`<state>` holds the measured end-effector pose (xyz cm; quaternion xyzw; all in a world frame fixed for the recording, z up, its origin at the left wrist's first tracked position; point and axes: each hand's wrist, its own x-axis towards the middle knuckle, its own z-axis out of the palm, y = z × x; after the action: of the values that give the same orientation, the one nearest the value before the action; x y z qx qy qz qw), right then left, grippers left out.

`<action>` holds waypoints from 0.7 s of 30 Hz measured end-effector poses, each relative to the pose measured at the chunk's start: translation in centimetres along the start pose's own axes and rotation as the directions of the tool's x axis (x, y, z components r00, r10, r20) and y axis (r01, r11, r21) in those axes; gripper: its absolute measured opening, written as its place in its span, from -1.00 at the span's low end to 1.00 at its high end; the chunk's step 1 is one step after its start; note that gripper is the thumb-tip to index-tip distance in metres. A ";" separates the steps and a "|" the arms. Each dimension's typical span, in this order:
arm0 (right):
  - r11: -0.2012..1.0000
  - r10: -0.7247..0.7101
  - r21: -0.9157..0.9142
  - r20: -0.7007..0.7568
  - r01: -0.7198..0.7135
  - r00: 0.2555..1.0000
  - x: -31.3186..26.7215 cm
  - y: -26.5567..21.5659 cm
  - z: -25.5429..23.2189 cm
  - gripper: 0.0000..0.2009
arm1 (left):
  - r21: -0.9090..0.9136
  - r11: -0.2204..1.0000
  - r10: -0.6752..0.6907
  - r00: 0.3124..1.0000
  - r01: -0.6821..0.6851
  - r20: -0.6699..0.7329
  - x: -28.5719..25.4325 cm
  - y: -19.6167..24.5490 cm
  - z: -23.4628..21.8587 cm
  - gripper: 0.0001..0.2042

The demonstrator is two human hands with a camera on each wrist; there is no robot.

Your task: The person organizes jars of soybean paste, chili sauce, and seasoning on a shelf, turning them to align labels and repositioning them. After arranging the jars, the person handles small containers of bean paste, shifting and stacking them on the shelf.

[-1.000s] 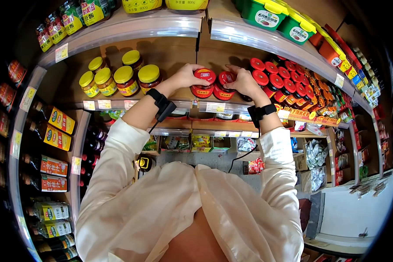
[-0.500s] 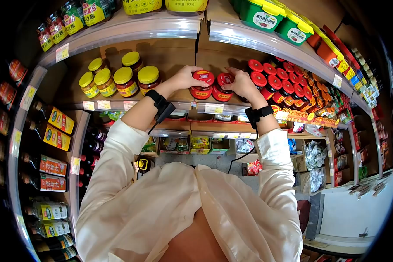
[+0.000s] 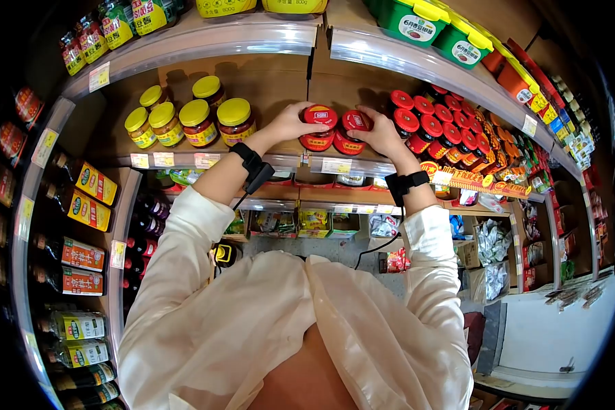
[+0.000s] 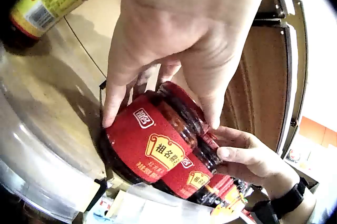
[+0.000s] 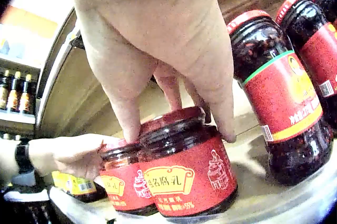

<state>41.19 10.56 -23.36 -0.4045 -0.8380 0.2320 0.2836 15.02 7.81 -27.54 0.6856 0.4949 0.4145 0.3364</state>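
Observation:
Two squat jars with red lids and red labels stand side by side at the middle shelf's front edge. My left hand (image 3: 290,124) grips the left jar (image 3: 318,142), fingers round its far side and thumb at the lid. Round the right jar (image 3: 348,145) my right hand (image 3: 384,131) curls from the right, thumb at its lid. The left wrist view shows my left hand (image 4: 174,29) spread over the left jar (image 4: 142,134). From above, my right hand (image 5: 158,50) holds the right jar (image 5: 184,174) in the right wrist view.
Yellow-lidded jars (image 3: 197,123) stand to the left on the same shelf. Rows of taller red-lidded jars (image 3: 430,128) are close on the right. Overhead runs the upper shelf's edge (image 3: 403,60), with green tubs (image 3: 417,26). Bottles (image 3: 82,253) line the left side.
In the head view the shelf and jars have shifted very slightly. Both hands keep their grip on the two jars, which stay side by side.

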 end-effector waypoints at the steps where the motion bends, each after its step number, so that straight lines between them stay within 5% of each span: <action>1: 1.000 0.007 0.022 -0.022 -0.007 1.000 -0.1 0.4 0.3 -0.28 | -0.058 0.997 -0.047 0.999 0.048 0.025 -0.4 0.5 0.1 -0.21; 5: 0.999 0.000 0.040 -0.029 0.001 1.000 0.1 1.1 0.5 -0.25 | -0.074 0.996 -0.051 0.996 0.056 0.066 0.1 0.0 -0.1 -0.39; 13: 0.997 0.067 0.026 0.000 -0.067 0.998 -0.2 0.8 0.8 -0.23 | -0.057 0.998 -0.022 0.998 0.025 0.061 0.0 -1.0 0.4 -0.34; 15: 0.987 -0.155 -0.085 -0.201 0.140 0.967 -1.4 1.4 2.2 -0.26 | 0.139 0.988 0.090 0.974 -0.062 -0.206 -1.0 -1.3 1.4 -0.34; 18: 0.966 -0.258 -0.123 -0.425 0.227 0.867 -6.3 -1.4 3.4 -0.52 | 0.007 0.995 0.093 0.924 -0.098 -0.371 -5.1 0.0 2.1 -0.42; 20: 0.944 -0.330 -0.126 -0.413 0.306 0.849 -10.3 -1.8 4.0 -0.73 | -0.064 0.989 0.100 0.932 -0.130 -0.348 -10.0 0.5 1.6 -0.60; 21: 0.956 -0.293 -0.125 -0.431 0.265 0.854 -12.3 -1.8 4.7 -0.79 | -0.104 0.994 0.004 0.958 -0.035 -0.286 -12.7 -1.1 1.2 -0.70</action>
<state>43.41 -1.17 -29.20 -0.3295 -0.8073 0.0642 0.4854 13.56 -4.15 -31.99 0.6044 0.5083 0.5384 0.2941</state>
